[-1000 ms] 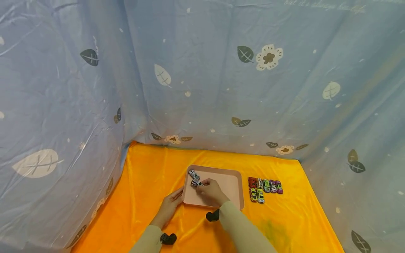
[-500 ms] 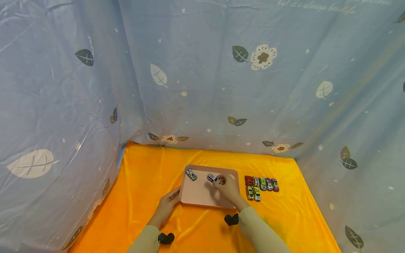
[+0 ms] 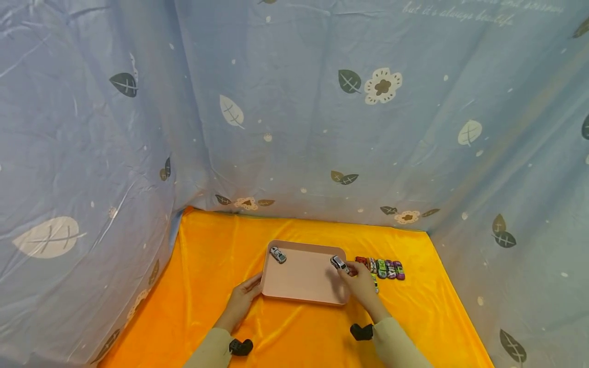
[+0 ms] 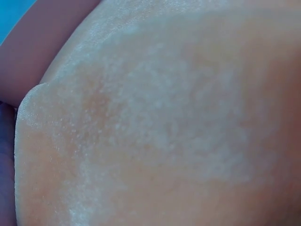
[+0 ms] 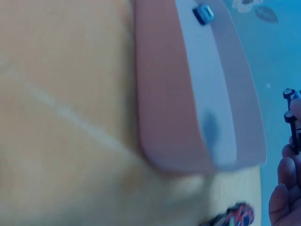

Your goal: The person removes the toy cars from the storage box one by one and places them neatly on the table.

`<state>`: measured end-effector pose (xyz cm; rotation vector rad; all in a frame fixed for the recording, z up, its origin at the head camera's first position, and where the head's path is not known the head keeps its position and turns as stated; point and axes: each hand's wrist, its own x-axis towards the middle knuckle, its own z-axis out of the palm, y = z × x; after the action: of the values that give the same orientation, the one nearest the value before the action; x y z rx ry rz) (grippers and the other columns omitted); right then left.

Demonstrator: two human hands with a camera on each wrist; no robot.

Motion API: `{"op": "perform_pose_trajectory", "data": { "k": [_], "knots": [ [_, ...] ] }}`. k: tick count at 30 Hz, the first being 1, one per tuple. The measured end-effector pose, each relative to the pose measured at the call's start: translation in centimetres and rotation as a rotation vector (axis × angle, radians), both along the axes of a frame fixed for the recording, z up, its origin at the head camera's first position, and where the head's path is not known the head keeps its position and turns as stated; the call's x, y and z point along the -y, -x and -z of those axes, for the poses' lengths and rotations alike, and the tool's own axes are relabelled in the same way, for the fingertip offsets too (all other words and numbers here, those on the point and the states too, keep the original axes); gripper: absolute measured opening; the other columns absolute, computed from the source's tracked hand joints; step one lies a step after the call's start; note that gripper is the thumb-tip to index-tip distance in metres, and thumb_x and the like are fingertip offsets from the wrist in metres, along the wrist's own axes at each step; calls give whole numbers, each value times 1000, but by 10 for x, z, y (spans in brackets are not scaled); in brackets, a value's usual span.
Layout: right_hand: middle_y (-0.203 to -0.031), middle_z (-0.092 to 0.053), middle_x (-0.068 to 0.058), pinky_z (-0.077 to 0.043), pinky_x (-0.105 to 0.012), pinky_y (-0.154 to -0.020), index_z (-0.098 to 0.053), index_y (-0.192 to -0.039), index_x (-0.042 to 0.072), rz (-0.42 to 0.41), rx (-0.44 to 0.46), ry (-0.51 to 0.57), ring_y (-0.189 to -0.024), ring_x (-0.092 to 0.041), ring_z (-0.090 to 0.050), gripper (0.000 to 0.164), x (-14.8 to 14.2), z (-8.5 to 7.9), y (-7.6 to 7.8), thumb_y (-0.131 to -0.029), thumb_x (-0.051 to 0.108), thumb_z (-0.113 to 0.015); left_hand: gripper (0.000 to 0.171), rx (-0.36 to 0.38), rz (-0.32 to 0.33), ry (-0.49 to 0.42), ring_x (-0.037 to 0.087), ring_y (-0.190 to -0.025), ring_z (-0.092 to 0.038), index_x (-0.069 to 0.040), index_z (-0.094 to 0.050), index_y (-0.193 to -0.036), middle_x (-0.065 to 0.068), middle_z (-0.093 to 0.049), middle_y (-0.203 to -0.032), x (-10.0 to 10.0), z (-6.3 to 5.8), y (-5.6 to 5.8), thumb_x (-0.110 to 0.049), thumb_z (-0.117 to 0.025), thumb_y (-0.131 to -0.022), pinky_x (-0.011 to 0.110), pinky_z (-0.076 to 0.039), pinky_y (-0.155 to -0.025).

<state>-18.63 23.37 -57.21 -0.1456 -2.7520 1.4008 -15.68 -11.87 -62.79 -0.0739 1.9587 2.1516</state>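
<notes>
My left hand [image 3: 243, 302] holds the left edge of a shallow pink tray [image 3: 299, 278]; the left wrist view is mostly filled by skin, with part of the tray wall [image 4: 42, 52] showing. Over the tray's right side, my right hand [image 3: 362, 286] pinches a white and dark toy car [image 3: 339, 263] between thumb and fingers, raised off the tray floor. In the right wrist view the held car's wheels [image 5: 289, 103] show at the right border. A second white toy car [image 3: 278, 254] lies in the tray's far left corner.
Right of the tray, several toy cars stand side by side on the orange cloth [image 3: 221, 240], among them a green car [image 3: 382, 268] and a purple car [image 3: 399, 270]. My right hand partly hides the nearer row. A patterned grey-blue curtain [image 3: 294, 102] encloses the back and sides.
My right hand has lifted the toy car from beside the other one in the tray and carried it right to the tray's right edge. My left hand stays at the tray.
</notes>
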Motion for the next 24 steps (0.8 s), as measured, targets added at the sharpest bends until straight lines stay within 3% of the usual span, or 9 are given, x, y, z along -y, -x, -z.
{"op": "perform_pose_trajectory", "data": {
  "k": [5, 13, 20, 24],
  "knots": [
    [-92, -58, -9, -45, -24, -61, -66, -117, 3, 54, -19, 67, -80, -21, -50, 35, -19, 5, -6, -91, 26, -70, 48, 6, 13, 22, 34, -134, -40, -4, -44, -145, 17, -46, -143, 1, -11, -2, -12, -56, -99, 40, -41, -105],
    [-100, -59, -11, -49, -25, -67, -60, -128, 2, 128, 45, 54, -87, -21, -52, 48, -42, 12, -17, -93, 34, -66, 48, 6, -22, 43, 29, -132, -43, -13, -47, -145, 11, -50, -142, -1, 10, 1, -20, -58, -99, 36, -41, -104],
    [-110, -58, -15, -47, -25, -70, -54, -134, 0, 181, 58, 26, -93, -23, -52, 54, -59, 18, -25, -94, 36, -63, 46, 7, -36, 61, 27, -129, -47, -14, -50, -143, 9, -53, -139, -2, 7, 0, -21, -59, -98, 38, -42, -103],
    [-116, -56, -18, -48, -21, -69, -52, -135, 0, 249, 71, 58, -98, -26, -52, 58, -66, 20, -30, -95, 41, -61, 46, 12, -49, 70, 25, -129, -47, -16, -52, -142, 7, -55, -138, -2, 12, 2, -23, -60, -98, 38, -42, -103]
  ]
}}
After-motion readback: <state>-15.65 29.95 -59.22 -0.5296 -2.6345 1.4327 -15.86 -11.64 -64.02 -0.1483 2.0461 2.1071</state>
